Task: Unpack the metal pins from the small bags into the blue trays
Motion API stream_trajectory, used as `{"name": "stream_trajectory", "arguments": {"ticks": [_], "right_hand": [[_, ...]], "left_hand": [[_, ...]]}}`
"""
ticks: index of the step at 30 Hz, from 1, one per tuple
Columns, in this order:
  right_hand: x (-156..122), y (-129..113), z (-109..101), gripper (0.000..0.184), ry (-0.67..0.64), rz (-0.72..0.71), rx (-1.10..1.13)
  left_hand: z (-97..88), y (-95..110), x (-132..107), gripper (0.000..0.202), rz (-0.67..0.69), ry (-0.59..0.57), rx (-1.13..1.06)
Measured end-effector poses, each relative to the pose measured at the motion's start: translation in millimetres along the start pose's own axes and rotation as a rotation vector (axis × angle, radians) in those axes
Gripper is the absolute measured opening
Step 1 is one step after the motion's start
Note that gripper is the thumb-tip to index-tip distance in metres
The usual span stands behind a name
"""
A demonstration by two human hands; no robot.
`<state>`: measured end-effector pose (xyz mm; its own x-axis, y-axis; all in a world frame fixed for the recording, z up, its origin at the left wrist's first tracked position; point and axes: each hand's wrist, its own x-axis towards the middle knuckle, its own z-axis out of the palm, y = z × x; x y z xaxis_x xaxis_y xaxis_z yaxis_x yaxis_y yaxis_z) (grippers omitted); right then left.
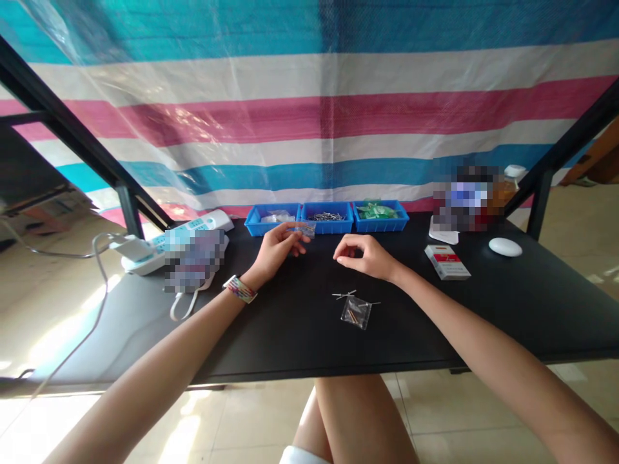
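Note:
My left hand (pixel 278 250), with a patterned watch band (pixel 240 289) on its wrist, pinches a small clear plastic bag (pixel 306 229) in front of the middle blue bin (pixel 333 227). To its right, my right hand (pixel 370 257) hovers over the table with thumb and fingers curled together; whatever they hold, if anything, is too small to make out. Closer to me lie a few thin metal pins (pixel 344 295) and another small clear bag (pixel 363 317) with copper-coloured pieces inside. The middle bin contains many silvery metal pins (pixel 327 217).
A left blue bin (pixel 265 229) holds clear bags, a right blue bin (pixel 382 225) green packets. A power strip (pixel 207 222) and cables stand left. On the right are a cigarette box (pixel 447 263), a white mouse (pixel 505 247) and a bottle (pixel 513 173). Striped sheeting (pixel 290 122) hangs behind.

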<state>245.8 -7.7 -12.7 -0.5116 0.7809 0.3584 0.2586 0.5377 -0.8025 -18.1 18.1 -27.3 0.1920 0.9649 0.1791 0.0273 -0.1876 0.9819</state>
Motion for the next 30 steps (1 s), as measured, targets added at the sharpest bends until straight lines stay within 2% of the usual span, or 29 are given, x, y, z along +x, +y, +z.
{"name": "stream_trajectory", "arguments": {"ticks": [3, 5, 9, 12, 18, 22, 26, 29, 30], "right_hand": [[-1.8, 0.7, -11.1, 0.005, -0.26, -0.016, -0.049], [-4.4, -1.5, -11.0, 0.004, -0.348, -0.034, -0.087], [-10.5, -7.7, 0.6, 0.009, -0.403, -0.068, -0.181], [-13.1, -10.1, 7.3, 0.01, -0.416, -0.099, -0.21], [-12.5, -12.0, 9.0, 0.018, -0.424, -0.124, -0.183], [-11.2, -11.4, 10.6, 0.024, -0.397, -0.134, -0.182], [-7.9, -9.0, 9.4, 0.018, -0.267, -0.067, -0.094], [-3.8, -5.5, 6.3, 0.003, -0.097, 0.056, 0.076], [-2.3, -3.7, 5.5, 0.008, -0.033, 0.095, 0.149]], "left_hand": [[-7.2, 3.2, 3.8, 0.052, 0.039, 0.15, -0.001], [-11.7, 5.1, 6.3, 0.052, 0.052, 0.238, 0.005], [-18.9, 5.7, 9.9, 0.051, 0.045, 0.354, -0.024], [-22.1, 4.3, 11.0, 0.056, 0.02, 0.388, -0.073], [-22.3, 2.5, 10.2, 0.07, 0.032, 0.376, -0.164], [-19.2, 1.7, 9.4, 0.052, 0.041, 0.331, -0.102], [-16.9, 0.1, 9.4, 0.032, 0.032, 0.299, -0.028], [-13.6, 1.7, 7.0, 0.027, 0.029, 0.144, 0.025], [-11.5, 3.1, 5.3, 0.028, 0.016, 0.049, 0.042]]}}
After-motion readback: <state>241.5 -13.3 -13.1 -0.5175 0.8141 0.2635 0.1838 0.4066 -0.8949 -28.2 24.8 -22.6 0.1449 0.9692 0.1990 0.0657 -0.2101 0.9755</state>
